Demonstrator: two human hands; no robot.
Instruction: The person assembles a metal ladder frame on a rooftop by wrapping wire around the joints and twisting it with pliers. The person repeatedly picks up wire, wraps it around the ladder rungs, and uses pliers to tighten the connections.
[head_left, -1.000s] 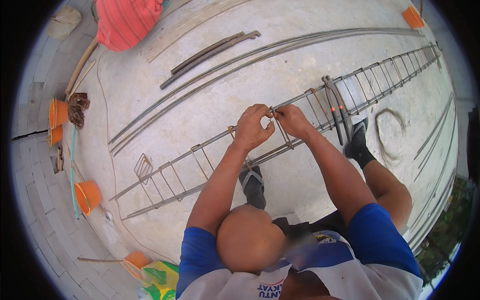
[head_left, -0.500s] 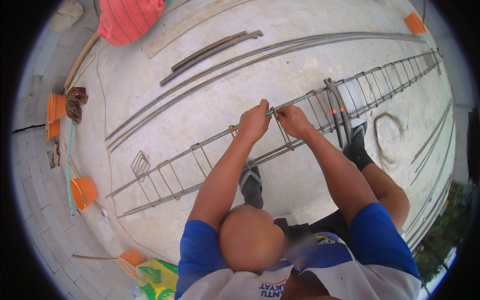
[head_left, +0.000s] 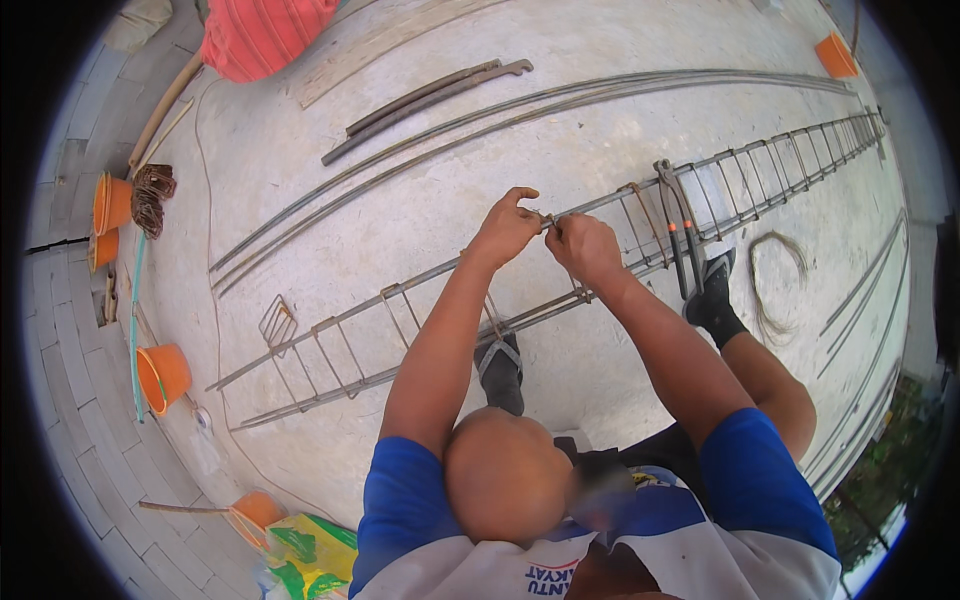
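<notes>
A pale concrete floor [head_left: 620, 370] spreads below you, with a grey block wall [head_left: 75, 370] beyond its left edge. Along that edge sit a pair of orange buckets [head_left: 112, 205] and, closer to you, another orange bucket [head_left: 165, 375]. A small wire rectangle [head_left: 278, 322] meets the left end of the long metal frame [head_left: 545, 313], which slants like a ladder toward the floor's far right corner. Past it, nearer the far edge, lie two thick bars [head_left: 430, 112] and some long rods [head_left: 480, 118]. Your left hand [head_left: 506, 234] is at the frame's far rail, index finger lifted clear of the thumb. Just beside it, your right hand [head_left: 586, 246] bends its fingers onto the same joint; you can't tell whether they pinch anything. Next come the pincers [head_left: 690, 240], laid across the frame, handles pointing your way. Right of your sandalled foot [head_left: 712, 295] rests a loop of wire [head_left: 756, 285], then thin rods [head_left: 862, 272] near the right edge.
</notes>
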